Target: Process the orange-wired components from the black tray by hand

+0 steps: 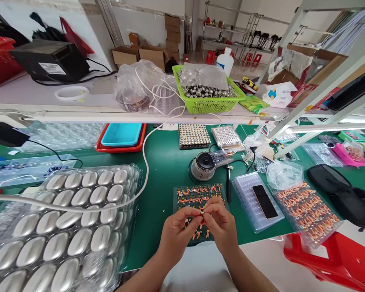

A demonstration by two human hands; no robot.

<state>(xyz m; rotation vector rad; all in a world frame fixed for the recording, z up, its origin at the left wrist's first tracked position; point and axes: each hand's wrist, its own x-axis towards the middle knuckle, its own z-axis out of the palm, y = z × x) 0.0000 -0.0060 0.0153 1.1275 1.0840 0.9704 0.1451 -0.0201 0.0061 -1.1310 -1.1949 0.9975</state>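
Observation:
My left hand [179, 229] and my right hand [220, 221] meet over the front of the bench, thumbs and fingertips pinched together. Between them is a small part [202, 211] with a light, shiny end; its kind is too small to make out. Both hands are closed on it. Directly beneath lies a dark green tray [175, 202] with rows of small orange parts [187, 199], partly covered by my hands. Behind the tray stands a round grey device with a black top [205, 162]. A small hammer [228, 184] with a black handle lies right of the tray.
Stacked clear trays of silver oval shells [80, 219] fill the left. A white cable [144, 162] hangs across them. Rightward lie a phone [264, 201] on clear trays and another tray of orange parts [307, 209]. A shelf [100, 111] with a green basket [211, 106] spans above.

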